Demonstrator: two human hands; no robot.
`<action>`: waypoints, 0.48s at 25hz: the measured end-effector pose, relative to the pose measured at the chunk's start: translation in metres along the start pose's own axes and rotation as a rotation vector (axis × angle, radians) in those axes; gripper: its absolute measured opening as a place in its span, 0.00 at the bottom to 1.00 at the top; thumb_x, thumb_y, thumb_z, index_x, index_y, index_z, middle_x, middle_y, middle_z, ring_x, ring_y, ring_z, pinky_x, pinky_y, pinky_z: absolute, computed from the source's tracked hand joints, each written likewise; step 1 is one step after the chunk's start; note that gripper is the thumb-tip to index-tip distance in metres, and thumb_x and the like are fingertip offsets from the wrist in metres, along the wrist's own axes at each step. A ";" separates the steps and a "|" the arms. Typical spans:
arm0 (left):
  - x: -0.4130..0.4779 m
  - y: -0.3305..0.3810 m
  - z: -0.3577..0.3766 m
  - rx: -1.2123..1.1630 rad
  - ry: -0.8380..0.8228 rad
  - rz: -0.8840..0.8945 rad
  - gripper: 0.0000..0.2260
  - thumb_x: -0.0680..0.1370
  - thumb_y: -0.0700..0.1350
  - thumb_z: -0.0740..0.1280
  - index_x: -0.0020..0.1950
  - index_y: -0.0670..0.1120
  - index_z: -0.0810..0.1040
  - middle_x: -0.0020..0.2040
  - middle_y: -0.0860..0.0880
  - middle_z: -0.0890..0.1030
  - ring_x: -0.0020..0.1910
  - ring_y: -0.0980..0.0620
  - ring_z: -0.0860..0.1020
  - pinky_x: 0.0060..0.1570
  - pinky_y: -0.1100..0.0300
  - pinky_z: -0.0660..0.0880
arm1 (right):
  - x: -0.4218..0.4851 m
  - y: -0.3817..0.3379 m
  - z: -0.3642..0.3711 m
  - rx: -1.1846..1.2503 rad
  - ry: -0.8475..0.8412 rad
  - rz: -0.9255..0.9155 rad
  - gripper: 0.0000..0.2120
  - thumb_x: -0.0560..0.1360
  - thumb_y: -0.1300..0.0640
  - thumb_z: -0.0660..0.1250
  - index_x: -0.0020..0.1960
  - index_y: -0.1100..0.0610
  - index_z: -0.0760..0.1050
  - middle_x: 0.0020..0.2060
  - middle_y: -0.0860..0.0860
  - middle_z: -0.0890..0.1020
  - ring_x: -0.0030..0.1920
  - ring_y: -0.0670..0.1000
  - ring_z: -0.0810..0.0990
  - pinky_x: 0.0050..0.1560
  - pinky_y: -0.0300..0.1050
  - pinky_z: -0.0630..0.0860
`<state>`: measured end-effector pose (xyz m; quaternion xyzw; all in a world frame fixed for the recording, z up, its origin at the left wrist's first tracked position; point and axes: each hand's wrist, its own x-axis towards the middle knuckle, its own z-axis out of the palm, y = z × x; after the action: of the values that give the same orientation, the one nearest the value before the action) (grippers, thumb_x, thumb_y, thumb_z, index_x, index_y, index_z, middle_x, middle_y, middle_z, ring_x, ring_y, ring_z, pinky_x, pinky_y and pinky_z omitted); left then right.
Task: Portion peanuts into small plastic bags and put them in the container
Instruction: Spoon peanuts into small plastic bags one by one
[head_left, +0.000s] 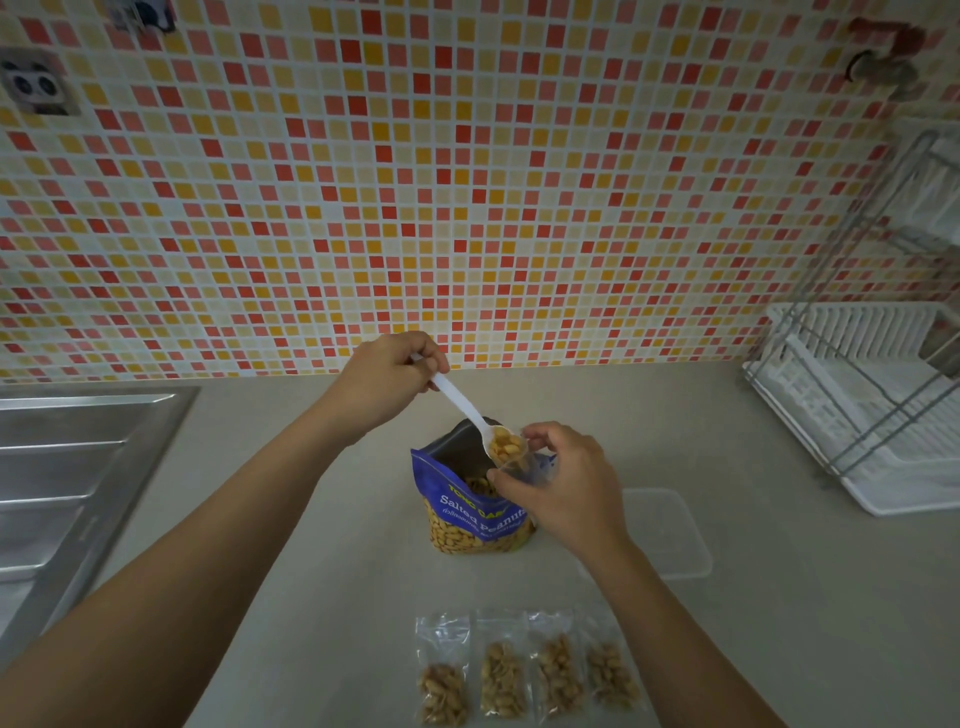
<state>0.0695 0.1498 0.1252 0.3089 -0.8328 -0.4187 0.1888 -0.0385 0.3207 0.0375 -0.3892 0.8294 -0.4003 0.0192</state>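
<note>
Filling the fifth small bag: step in hand is the transfer of one spoonful. Left hand (384, 382) gripping the white spoon (470, 410) by the handle end, fingers clamped on it, bowl loaded with peanuts (506, 445) and hovering at the mouth of the small bag (519, 467). Right hand (558, 486) pinching that clear bag by its rim, fingers closed on the plastic, holding it open directly above the blue peanut pouch (475, 512), which is standing upright and open on the bench (337, 519). Four filled bags (524, 670) lying in a row at the near edge of the bench, side by side, well apart from the pouch. Clear container (670, 535) resting just right of the pouch, apparently holding nothing yet. Next move probably calling for tipping the spoon so the bowl empties inside the bag mouth, keeping the rim spread and steady over the pouch so strays fall back in; sealing and placing in the container remaining.
</note>
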 end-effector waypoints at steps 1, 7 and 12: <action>0.000 0.006 0.001 0.052 -0.020 0.036 0.09 0.79 0.38 0.58 0.45 0.45 0.77 0.39 0.55 0.76 0.38 0.59 0.74 0.39 0.72 0.69 | 0.000 0.000 0.000 0.006 0.002 -0.001 0.25 0.58 0.38 0.72 0.51 0.47 0.76 0.41 0.39 0.77 0.46 0.45 0.74 0.41 0.42 0.71; -0.005 0.050 0.007 0.431 -0.061 0.374 0.09 0.79 0.38 0.58 0.48 0.45 0.78 0.40 0.54 0.79 0.29 0.60 0.70 0.30 0.74 0.65 | 0.001 0.001 0.002 0.060 0.017 0.014 0.23 0.61 0.40 0.74 0.51 0.47 0.75 0.43 0.41 0.79 0.46 0.46 0.75 0.42 0.45 0.74; -0.003 0.045 -0.021 0.349 0.102 0.232 0.08 0.80 0.39 0.59 0.51 0.45 0.77 0.43 0.50 0.77 0.32 0.60 0.72 0.31 0.69 0.64 | -0.001 0.002 -0.001 0.136 0.006 0.056 0.24 0.61 0.42 0.76 0.53 0.49 0.75 0.43 0.41 0.78 0.46 0.43 0.77 0.43 0.41 0.75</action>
<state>0.0680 0.1601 0.1740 0.2597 -0.9120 -0.2276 0.2212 -0.0393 0.3227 0.0363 -0.3625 0.8109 -0.4561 0.0543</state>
